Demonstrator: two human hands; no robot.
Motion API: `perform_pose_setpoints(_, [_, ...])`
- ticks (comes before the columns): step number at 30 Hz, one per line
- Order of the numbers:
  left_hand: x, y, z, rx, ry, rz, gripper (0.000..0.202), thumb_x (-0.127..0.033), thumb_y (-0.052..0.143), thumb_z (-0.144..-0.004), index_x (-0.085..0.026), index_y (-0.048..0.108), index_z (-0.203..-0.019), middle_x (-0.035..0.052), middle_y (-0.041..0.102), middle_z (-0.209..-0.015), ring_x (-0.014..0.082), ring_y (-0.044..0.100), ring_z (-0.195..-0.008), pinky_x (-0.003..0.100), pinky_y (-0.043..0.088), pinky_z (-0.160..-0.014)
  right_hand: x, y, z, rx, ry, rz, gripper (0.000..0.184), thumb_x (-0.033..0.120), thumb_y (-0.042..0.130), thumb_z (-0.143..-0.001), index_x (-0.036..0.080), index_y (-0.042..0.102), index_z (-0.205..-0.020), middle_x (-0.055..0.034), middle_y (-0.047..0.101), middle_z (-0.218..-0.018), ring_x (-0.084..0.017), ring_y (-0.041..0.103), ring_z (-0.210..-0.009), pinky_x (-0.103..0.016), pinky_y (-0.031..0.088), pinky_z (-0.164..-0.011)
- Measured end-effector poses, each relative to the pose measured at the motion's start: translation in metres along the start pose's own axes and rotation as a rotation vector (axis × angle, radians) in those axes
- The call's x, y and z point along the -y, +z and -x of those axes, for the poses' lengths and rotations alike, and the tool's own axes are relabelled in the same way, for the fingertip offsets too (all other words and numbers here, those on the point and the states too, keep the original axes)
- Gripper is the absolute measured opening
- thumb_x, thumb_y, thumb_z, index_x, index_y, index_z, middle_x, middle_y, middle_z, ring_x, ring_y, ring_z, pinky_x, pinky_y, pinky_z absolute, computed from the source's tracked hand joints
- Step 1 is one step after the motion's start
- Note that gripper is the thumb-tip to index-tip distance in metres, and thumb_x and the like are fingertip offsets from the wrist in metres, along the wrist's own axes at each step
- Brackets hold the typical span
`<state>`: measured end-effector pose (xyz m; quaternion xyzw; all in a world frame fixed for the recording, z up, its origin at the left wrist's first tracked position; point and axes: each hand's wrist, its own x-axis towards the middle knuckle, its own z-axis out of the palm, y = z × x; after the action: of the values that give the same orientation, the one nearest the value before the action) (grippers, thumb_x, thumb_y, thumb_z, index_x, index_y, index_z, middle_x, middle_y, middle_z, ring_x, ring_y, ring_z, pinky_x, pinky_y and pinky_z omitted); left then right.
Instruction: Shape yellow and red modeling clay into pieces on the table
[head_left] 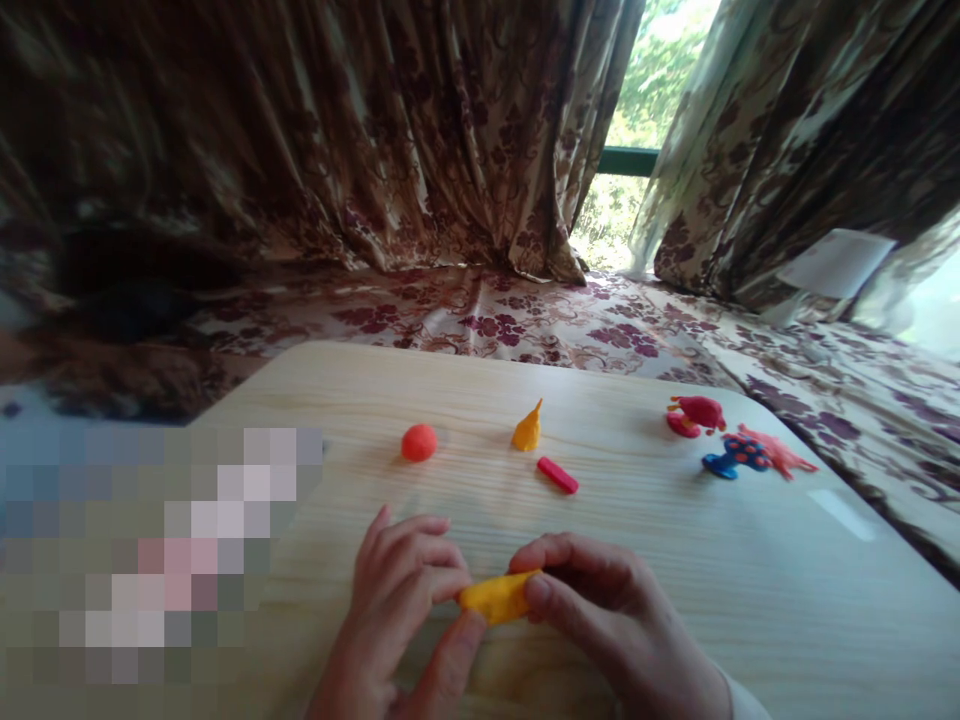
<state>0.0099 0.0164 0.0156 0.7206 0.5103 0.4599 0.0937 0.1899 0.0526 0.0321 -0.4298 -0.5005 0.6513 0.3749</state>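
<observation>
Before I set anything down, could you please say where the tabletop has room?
The tabletop is bare between the red clay stick and the spotted blue clay figure, right of the right hand, and left of the orange clay ball. Clay figures crowd the far right; the left hand and yellow clay roll fill the near middle.

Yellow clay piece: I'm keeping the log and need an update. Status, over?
Left hand and right hand: both gripping. Yellow clay piece: held between them, one end each. Pink stick: lies beyond, touching neither hand.
</observation>
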Motion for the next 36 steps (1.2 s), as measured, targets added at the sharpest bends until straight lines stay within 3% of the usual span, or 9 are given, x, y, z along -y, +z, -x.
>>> perform_pose_setpoints(5, [0.0023,-0.0013,-0.0012,0.080,0.092,-0.129,0.014,-0.021,0.061,-0.074,-0.025,0.055,-0.086,-0.0012,0.063,-0.088,0.0192,0.055,-0.106,0.041,0.026,-0.110,-0.0003,0.0020,-0.0002,0.048,-0.015,-0.014,0.028,0.044,0.073,-0.073,0.018,0.070,-0.081,-0.0026,0.070,-0.078,-0.015,0.064,-0.074,-0.020,0.051,-0.068])
perform_pose_setpoints(13, [0.0012,-0.0060,0.0001,0.099,0.052,-0.106,0.009,-0.018,0.053,-0.078,-0.024,0.056,-0.085,-0.0003,0.063,-0.089,0.0188,0.057,-0.106,0.041,0.032,-0.109,-0.0020,0.0026,0.0032,0.045,-0.043,0.108,0.032,0.048,0.067,-0.078,0.017,0.068,-0.087,-0.0046,0.069,-0.081,-0.017,0.065,-0.076,-0.025,0.053,-0.069])
perform_pose_setpoints(16, [0.0021,-0.0097,0.0007,0.112,0.003,-0.091,0.010,-0.017,0.049,-0.081,-0.024,0.055,-0.087,0.0001,0.063,-0.093,0.0182,0.056,-0.108,0.040,0.033,-0.108,-0.0021,0.0021,0.0040,0.067,-0.263,0.231,0.026,0.029,0.068,-0.078,0.019,0.063,-0.101,-0.0057,0.067,-0.094,-0.018,0.063,-0.087,-0.027,0.052,-0.078])
perform_pose_setpoints(19, [0.0022,-0.0101,0.0009,0.137,-0.008,-0.073,0.010,-0.018,0.049,-0.082,-0.024,0.054,-0.088,-0.0004,0.063,-0.094,0.0174,0.055,-0.109,0.038,0.033,-0.108,-0.0029,0.0041,0.0029,0.102,-0.524,0.384,0.037,0.010,0.067,-0.073,0.022,0.060,-0.107,-0.0059,0.061,-0.104,-0.018,0.058,-0.099,-0.029,0.048,-0.087])
perform_pose_setpoints(21, [0.0015,-0.0090,0.0008,0.149,-0.007,-0.053,0.011,-0.018,0.049,-0.082,-0.025,0.055,-0.089,-0.0003,0.063,-0.094,0.0177,0.055,-0.109,0.039,0.032,-0.109,-0.0041,0.0059,0.0017,0.125,-0.582,0.429,0.040,0.006,0.064,-0.072,0.022,0.059,-0.109,-0.0061,0.058,-0.104,-0.018,0.057,-0.099,-0.029,0.048,-0.087])
perform_pose_setpoints(32, [-0.0018,-0.0045,-0.0001,0.157,-0.031,-0.011,0.017,-0.019,0.051,-0.082,-0.027,0.059,-0.095,-0.0011,0.064,-0.093,0.0182,0.057,-0.107,0.042,0.032,-0.110,-0.0087,0.0058,0.0002,0.127,-0.498,0.469,0.031,0.008,0.064,-0.075,0.027,0.068,-0.100,-0.0028,0.057,-0.097,-0.015,0.058,-0.088,-0.024,0.048,-0.077])
perform_pose_setpoints(36, [0.0008,-0.0054,0.0010,0.129,-0.018,-0.033,0.018,-0.021,0.051,-0.083,-0.027,0.060,-0.096,-0.0009,0.065,-0.093,0.0183,0.059,-0.107,0.041,0.033,-0.110,-0.0085,0.0057,-0.0016,0.148,-0.538,0.463,0.037,0.008,0.064,-0.074,0.026,0.066,-0.107,-0.0044,0.056,-0.099,-0.016,0.058,-0.092,-0.026,0.048,-0.081])
